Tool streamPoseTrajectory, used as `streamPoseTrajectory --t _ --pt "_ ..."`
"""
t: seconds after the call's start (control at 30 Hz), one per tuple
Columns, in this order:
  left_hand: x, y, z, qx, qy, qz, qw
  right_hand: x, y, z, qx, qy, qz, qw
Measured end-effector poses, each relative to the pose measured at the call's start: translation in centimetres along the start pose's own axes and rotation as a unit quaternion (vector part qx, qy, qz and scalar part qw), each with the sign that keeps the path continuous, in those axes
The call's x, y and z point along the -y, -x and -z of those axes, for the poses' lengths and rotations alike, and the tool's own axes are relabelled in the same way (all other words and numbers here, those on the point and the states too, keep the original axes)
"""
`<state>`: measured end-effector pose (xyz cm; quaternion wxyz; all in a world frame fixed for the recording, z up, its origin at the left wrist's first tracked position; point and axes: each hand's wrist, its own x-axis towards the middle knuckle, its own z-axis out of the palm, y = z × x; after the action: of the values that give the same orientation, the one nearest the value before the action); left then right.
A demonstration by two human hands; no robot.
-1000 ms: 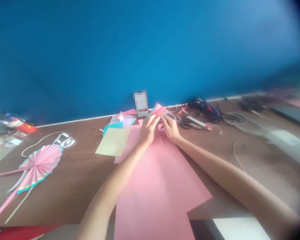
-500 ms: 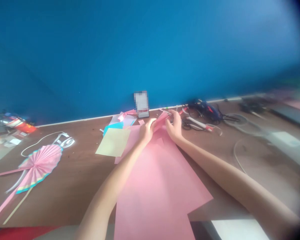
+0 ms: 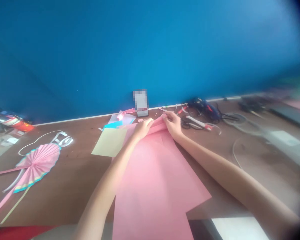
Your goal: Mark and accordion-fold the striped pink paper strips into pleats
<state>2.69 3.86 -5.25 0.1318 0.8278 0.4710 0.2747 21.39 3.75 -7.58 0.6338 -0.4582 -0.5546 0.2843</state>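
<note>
In the middle of the frame we see two hands busy with some folded pink paper (image 3: 158, 126); the left hand (image 3: 143, 129) has its fingers bent and nipped on the left end, and the right hand (image 3: 173, 125) pinches the other end, thumb and fingers close together; the folded pink paper goes from one hand to the other, over the top end of the big pink paper (image 3: 150, 186); that one runs down to the bottom edge of the frame (we think it is more than one sheet).

Just left of the left hand we see yellow paper (image 3: 108, 143), with blue paper (image 3: 113, 125) poking out above it; a small upright thing (image 3: 140, 101) stands in front of the blue wall (image 3: 150, 43), its front all blurry squares; on the left side of the frame a pink paper fan (image 3: 46, 156) with blue and yellow edges lies on the brown bench (image 3: 77, 186), and a white ribbon (image 3: 65, 142) curls near its top; right of the right hand we see a white and red tool (image 3: 199, 123).
</note>
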Motion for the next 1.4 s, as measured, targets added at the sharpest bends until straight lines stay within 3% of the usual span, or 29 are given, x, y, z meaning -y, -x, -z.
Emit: streamPoseTrajectory --t 0.2,0.43,0.63,0.77,0.9,1.13,1.4 --pt "1.2 -0.5 1.9 0.074 0.043 -0.013 0.996 -0.9 -0.5 -0.1 -0.014 -0.048 -0.038 0.998" --pt "2.8 -0.4 3.3 0.105 0.082 0.033 0.991 -0.4 -0.5 0.0 0.103 -0.056 -0.026 0.993" --pt "1.4 -0.3 3.9 0.151 0.093 0.011 0.984 -0.1 -0.4 0.2 0.150 -0.005 0.003 0.989" --pt "0.4 -0.4 3.7 0.150 0.077 -0.002 0.986 0.1 -0.3 0.1 0.172 -0.008 0.002 0.985" --pt "0.4 -0.4 3.5 0.130 0.071 -0.005 0.989 0.1 -0.3 0.1 0.187 -0.014 0.006 0.982" --pt "0.6 -0.5 4.2 0.155 0.080 -0.013 0.985 0.5 -0.1 0.2 0.267 0.039 0.045 0.962" --pt "0.4 -0.4 4.4 0.181 0.097 0.010 0.979 -0.1 -0.5 0.9 0.280 0.124 0.120 0.944"
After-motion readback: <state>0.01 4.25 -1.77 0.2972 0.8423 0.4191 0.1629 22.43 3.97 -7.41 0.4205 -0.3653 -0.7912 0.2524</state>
